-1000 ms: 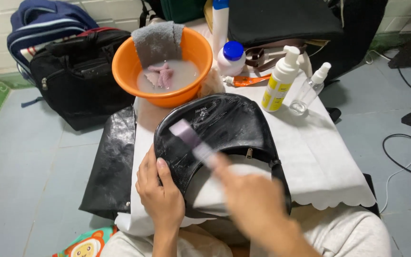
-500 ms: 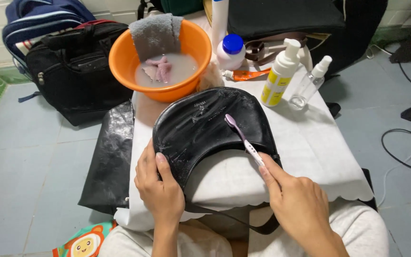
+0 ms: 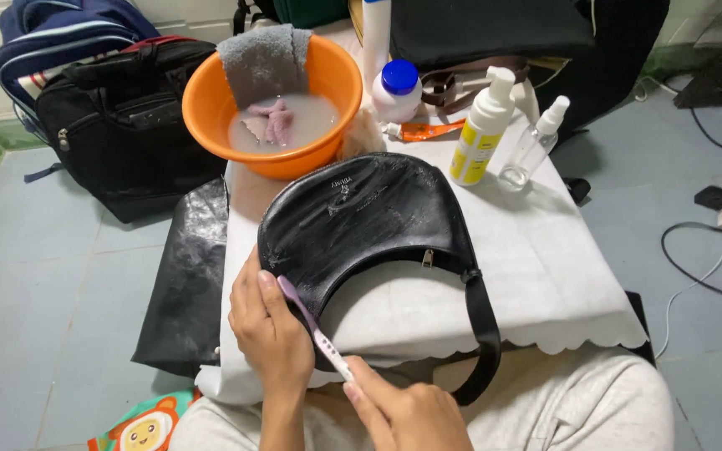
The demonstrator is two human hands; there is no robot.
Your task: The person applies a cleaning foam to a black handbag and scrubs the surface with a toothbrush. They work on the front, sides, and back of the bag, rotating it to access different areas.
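— Where did the handbag (image 3: 378, 225) lie against the hands?

— The black handbag sat flat in the middle of the bench (image 3: 561, 276), on its white cloth. The left hand (image 3: 271, 330) lay spread on the bag's near left end, fingers open, pressing it down. The right hand (image 3: 407, 409) was closed around the handle of a toothbrush (image 3: 315, 330), low at the near edge of the bench. The brush head touched the bag's left end, just beside the left thumb.

— And the strap?

— The strap (image 3: 482, 334) hung off the near edge on the right side, looping down toward the lap.

— What stood at the edges?

— An orange basin (image 3: 211, 108) of cloudy water with a grey cloth (image 3: 262, 54) over its rim stood at the far left corner, touching or nearly touching the bag's far side. A pump bottle (image 3: 482, 125) and a clear spray bottle (image 3: 532, 146) stood at the far right, near the bag's top curve.

— Any open room?

— The right part of the cloth, between the bag and the scalloped edge, lay bare. A black plastic sheet (image 3: 185, 292) hung down the left side.
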